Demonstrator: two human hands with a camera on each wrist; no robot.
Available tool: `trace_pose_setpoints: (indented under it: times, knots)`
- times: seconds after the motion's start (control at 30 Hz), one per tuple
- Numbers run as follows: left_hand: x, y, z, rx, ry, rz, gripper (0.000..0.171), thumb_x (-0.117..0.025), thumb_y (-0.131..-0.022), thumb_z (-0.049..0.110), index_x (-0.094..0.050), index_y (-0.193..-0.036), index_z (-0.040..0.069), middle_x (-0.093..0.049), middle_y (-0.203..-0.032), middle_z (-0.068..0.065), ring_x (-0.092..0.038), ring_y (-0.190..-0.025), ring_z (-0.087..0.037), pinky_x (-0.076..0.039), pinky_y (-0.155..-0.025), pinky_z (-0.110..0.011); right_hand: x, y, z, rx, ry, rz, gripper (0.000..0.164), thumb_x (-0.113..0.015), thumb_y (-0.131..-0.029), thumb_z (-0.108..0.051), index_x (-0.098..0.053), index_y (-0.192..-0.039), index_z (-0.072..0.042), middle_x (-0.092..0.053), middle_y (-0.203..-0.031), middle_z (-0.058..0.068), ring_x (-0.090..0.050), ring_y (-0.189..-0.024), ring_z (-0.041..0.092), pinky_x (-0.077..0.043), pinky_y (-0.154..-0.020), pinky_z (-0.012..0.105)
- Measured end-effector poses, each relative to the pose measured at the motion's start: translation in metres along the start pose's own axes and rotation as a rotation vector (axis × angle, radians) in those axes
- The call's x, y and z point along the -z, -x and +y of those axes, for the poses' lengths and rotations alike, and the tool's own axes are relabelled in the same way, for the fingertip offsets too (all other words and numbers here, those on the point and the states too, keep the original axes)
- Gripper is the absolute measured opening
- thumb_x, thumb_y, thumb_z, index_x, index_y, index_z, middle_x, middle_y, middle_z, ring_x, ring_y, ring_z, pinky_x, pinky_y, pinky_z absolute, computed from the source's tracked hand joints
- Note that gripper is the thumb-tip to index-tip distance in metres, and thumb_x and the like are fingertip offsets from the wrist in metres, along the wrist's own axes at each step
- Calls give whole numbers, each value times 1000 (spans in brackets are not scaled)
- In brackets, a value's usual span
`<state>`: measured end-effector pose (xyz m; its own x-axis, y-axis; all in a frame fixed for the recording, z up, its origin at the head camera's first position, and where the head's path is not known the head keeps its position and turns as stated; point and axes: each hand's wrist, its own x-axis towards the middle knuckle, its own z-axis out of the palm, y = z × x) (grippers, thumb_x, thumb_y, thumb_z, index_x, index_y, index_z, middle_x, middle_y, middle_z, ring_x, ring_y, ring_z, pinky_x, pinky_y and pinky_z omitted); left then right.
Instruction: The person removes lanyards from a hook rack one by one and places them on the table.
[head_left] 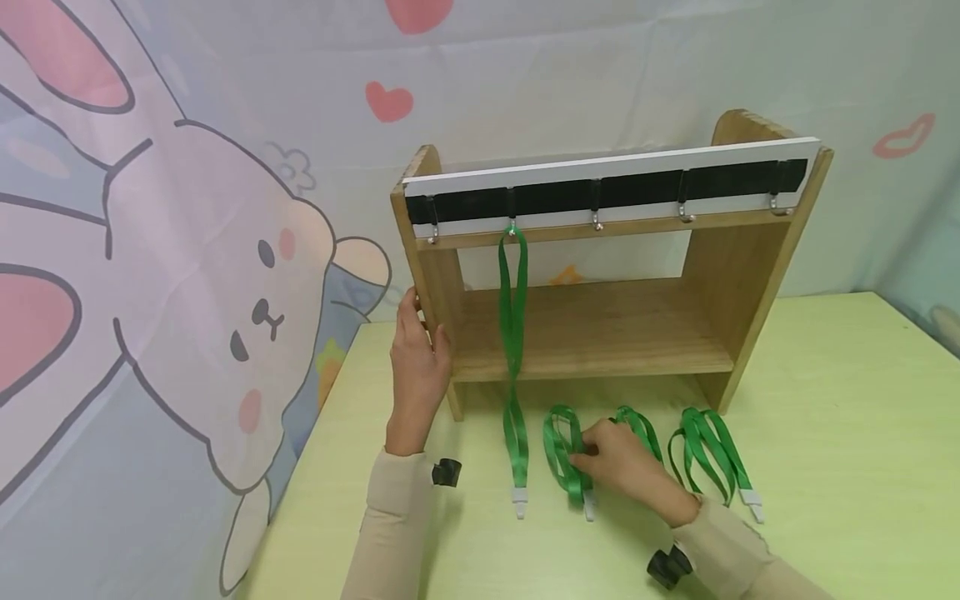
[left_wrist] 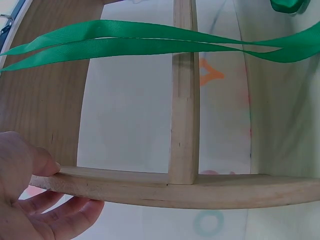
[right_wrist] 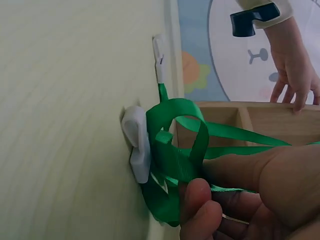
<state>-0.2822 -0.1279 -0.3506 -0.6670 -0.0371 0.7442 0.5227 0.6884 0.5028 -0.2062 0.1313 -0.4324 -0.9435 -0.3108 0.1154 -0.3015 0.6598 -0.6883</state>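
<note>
A wooden shelf [head_left: 592, 325] stands on the table, with a row of metal hooks along its top rail. One green lanyard [head_left: 513, 325] hangs from the second hook from the left. My left hand [head_left: 420, 367] holds the shelf's left side panel [left_wrist: 125, 187], thumb on one face and fingers on the other. Low over the table, my right hand [head_left: 630, 462] pinches a looped green lanyard [head_left: 558, 450] whose white clip [right_wrist: 136, 142] points toward me. Partly behind that hand lies another green lanyard [head_left: 639, 425]. A further folded lanyard [head_left: 708, 450] lies to its right.
The hook rail [head_left: 630, 192] is white with a black strip. A printed cloth [head_left: 555, 83] hangs behind the shelf and along the left. The pale green table [head_left: 847, 400] extends right of the shelf.
</note>
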Motion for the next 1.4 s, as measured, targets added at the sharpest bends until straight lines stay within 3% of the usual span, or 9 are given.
trace_pose_setpoints:
  times: [0.37,0.63,0.8,0.9,1.0,1.13,1.4]
  knots:
    - [2,-1,4,14,-1,-9,56,-58,-96,-7,-31,-145,-7,-51,-131,-32,-64,-102,-48,-57,-82,-54,-1,-1,-1,-18,49,-23,57,-72,-90,-4,-31,-54,-20,-25,-49,-10,-26,-43,6,-26,-46,20]
    - [3,0,5,25,-2,-17,57,-59,-97,-4,-31,-146,-6,-50,-132,-32,-63,-104,-47,-57,-83,-54,15,-2,-9,-17,147,9,47,-71,-92,-12,-45,-54,-17,-30,-49,-9,-28,-44,8,-26,-46,23]
    - [3,-1,2,17,0,-12,56,-58,-96,-5,-31,-146,-6,-51,-131,-32,-63,-103,-47,-57,-82,-54,31,-7,-20,-5,151,29,21,-71,-93,-13,-71,-73,-8,-51,-57,-5,-39,-46,9,-35,-47,27]
    - [2,0,1,13,-5,-7,56,-58,-96,-6,-32,-146,-7,-51,-130,-32,-64,-102,-47,-57,-81,-54,40,-11,-25,28,136,40,13,-69,-94,-13,-76,-88,-3,-64,-69,0,-46,-49,10,-42,-50,29]
    - [1,0,0,16,-11,-6,57,-59,-96,-6,-32,-146,-7,-51,-130,-32,-64,-102,-47,-58,-81,-54,47,-15,-30,82,132,69,14,-69,-95,-14,-77,-92,-2,-70,-80,2,-56,-59,11,-49,-56,32]
    - [1,1,0,18,-11,-7,57,-59,-96,-7,-32,-146,-7,-52,-130,-32,-64,-102,-47,-58,-81,-54,57,-20,-40,140,86,108,13,-68,-96,-13,-76,-92,-3,-71,-83,1,-64,-72,14,-54,-64,35]
    - [0,2,1,11,-12,0,56,-58,-96,-6,-32,-145,-7,-51,-130,-32,-64,-103,-47,-58,-82,-53,72,-36,-67,222,10,278,10,-68,-95,-7,-74,-98,0,-74,-86,5,-69,-76,19,-57,-70,40]
